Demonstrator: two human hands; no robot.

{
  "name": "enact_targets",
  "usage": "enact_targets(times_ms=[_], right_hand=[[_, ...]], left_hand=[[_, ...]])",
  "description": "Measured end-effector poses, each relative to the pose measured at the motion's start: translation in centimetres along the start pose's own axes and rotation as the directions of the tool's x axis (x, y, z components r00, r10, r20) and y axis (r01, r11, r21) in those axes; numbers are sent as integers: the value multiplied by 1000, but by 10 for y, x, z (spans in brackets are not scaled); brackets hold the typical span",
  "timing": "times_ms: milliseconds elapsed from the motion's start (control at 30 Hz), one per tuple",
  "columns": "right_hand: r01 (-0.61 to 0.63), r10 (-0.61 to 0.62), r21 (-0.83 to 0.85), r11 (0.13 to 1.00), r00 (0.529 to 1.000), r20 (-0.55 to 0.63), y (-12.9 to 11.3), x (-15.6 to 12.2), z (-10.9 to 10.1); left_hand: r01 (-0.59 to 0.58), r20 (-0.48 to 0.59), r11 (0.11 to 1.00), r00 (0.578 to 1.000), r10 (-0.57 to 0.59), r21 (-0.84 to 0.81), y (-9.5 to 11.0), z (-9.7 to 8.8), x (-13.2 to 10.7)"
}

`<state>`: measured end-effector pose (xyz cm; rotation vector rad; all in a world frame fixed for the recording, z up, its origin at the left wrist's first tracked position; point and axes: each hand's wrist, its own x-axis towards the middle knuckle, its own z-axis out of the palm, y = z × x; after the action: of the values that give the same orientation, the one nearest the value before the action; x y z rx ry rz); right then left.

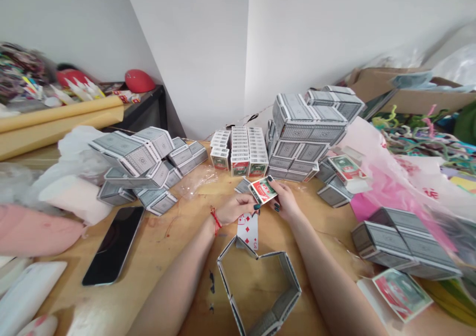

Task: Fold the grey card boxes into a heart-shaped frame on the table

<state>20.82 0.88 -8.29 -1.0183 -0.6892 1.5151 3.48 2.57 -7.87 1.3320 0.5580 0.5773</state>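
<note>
Between my two hands is a red and green playing card box (263, 190), tilted above the table. My left hand (237, 208), with a red string bracelet at the wrist, grips its lower left side. At the box's right end, the fingers of my right hand (283, 200) are closed around it. A large diamonds playing card (248, 232) lies flat just below. Nearer to me stands a heart-shaped ring of joined cards (293, 271), with my forearms on either side. Beyond the hands, rows of boxed card decks (240, 147) stand upright.
Grey card-covered blocks are stacked at the left (126, 152) and right (308, 123); another block group (401, 242) sits lower right. A black phone (113, 247) lies at the left. Opened card boxes (401, 294) and pink plastic bags (372, 177) occupy the right side.
</note>
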Motion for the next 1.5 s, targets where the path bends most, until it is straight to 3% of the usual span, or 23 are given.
enact_targets(times_ms=[167, 267, 333, 367, 433, 500, 533, 567, 667, 767, 833, 867, 900, 1000, 1100, 1167, 1233, 1267, 1333, 1400, 1433, 1500], right_hand=[[-34, 35, 49, 998, 999, -19, -3, -1, -2], [-59, 61, 37, 998, 997, -53, -4, -1, -1], [-58, 60, 24, 998, 996, -71, -5, -1, -1], [-56, 57, 19, 998, 995, -77, -5, -1, 0], [-54, 55, 12, 998, 995, -83, -5, -1, 0], [-56, 56, 9, 998, 995, -76, -5, -1, 0], [-57, 57, 9, 998, 996, -73, -5, -1, 0], [-59, 59, 8, 998, 996, -71, -5, -1, 0], [-61, 60, -3, 998, 996, -63, -5, -1, 0], [-51, 50, -17, 999, 997, -56, -5, -1, 1], [-47, 46, -18, 999, 997, -54, -4, -1, 1], [-49, 48, -17, 999, 997, -54, -4, -1, 1], [-53, 52, -17, 998, 997, -55, -3, -1, 1], [-58, 57, -17, 998, 997, -55, -3, 0, 1], [-59, 59, -16, 998, 997, -53, -3, 0, 1], [-66, 64, -17, 998, 996, -56, -4, 0, 1], [-65, 64, -17, 998, 996, -60, -4, -1, 2], [-63, 62, -18, 998, 996, -60, -4, -1, 2], [-57, 56, -19, 998, 997, -54, -4, -1, 2], [-57, 56, -24, 998, 997, -49, -4, -1, 2], [-58, 57, -26, 998, 997, -50, -4, -1, 2], [-60, 59, -25, 998, 997, -57, -4, -2, 3]], left_hand=[[-119, -107, 982, 989, 104, -149, 1, 1, 2], [-178, -285, 958, 952, 111, -223, 2, -4, 1], [-246, -459, 948, 879, 130, -204, 3, -8, 1], [-285, -548, 949, 819, 167, -136, 3, -10, 0], [-310, -688, 944, 662, 299, 111, 6, -12, -2], [-245, -726, 888, 511, 460, 390, 13, -13, -3], [-194, -714, 844, 459, 528, 499, 18, -14, -4], [-149, -689, 799, 429, 583, 583, 24, -16, -5], [48, -560, 601, 425, 711, 798, 44, -29, -11], [229, -463, 403, 421, 780, 886, 65, -49, -24], [376, -484, 358, 325, 813, 855, 79, -62, -37], [435, -504, 366, 260, 824, 823, 85, -66, -43], [464, -515, 374, 223, 828, 803, 91, -70, -50], [451, -551, 412, 235, 801, 792, 104, -74, -65], [399, -597, 489, 214, 773, 776, 106, -76, -72], [368, -627, 529, 236, 742, 765, 104, -78, -72], [386, -633, 516, 301, 713, 765, 101, -80, -70], [420, -627, 481, 356, 693, 769, 100, -81, -69], [529, -625, 363, 487, 610, 767, 98, -84, -67], [643, -663, 232, 583, 469, 730, 95, -86, -66], [684, -692, 190, 602, 398, 705, 93, -87, -66], [730, -738, 169, 595, 319, 662, 91, -89, -68]])
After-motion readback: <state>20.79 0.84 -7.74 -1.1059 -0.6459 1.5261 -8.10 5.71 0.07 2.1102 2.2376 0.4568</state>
